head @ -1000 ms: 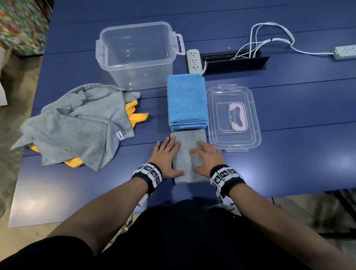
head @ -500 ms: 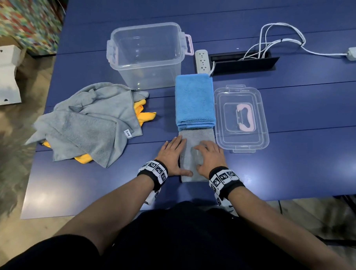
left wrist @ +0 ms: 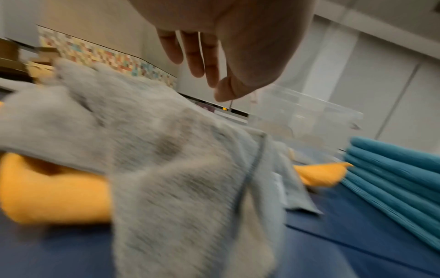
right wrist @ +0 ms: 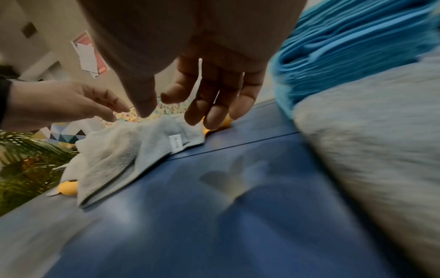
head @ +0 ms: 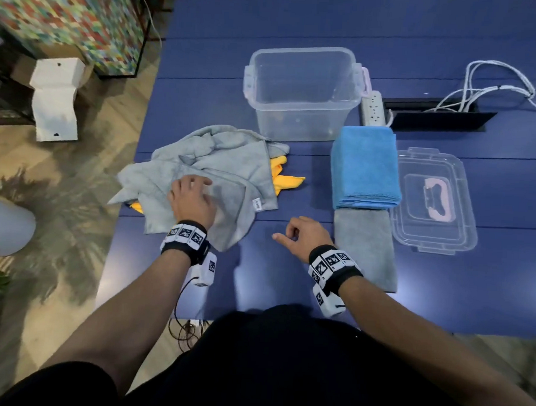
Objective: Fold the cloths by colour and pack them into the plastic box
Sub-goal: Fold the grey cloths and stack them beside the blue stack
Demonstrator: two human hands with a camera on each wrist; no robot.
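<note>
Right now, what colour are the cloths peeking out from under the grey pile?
Yellow-orange cloths, poking out beneath the grey pile; clearest in the head view.

Folded stack (head: pixel 365 165) between loose pile (head: pixel 207 166) and lid (head: pixel 432 200), box (head: pixel 302 90) behind

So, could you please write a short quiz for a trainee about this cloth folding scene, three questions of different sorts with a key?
1. True or false: the clear plastic box already holds folded cloths.
2. What lies directly beside the stack of folded blue cloths, on the side nearer the person? A) clear lid B) folded grey cloth C) white power strip
3. Fill in: the left hand is over the loose pile of ___ cloths.

Key: 1 false, it looks empty. 2 B, the folded grey cloth. 3 grey.
</note>
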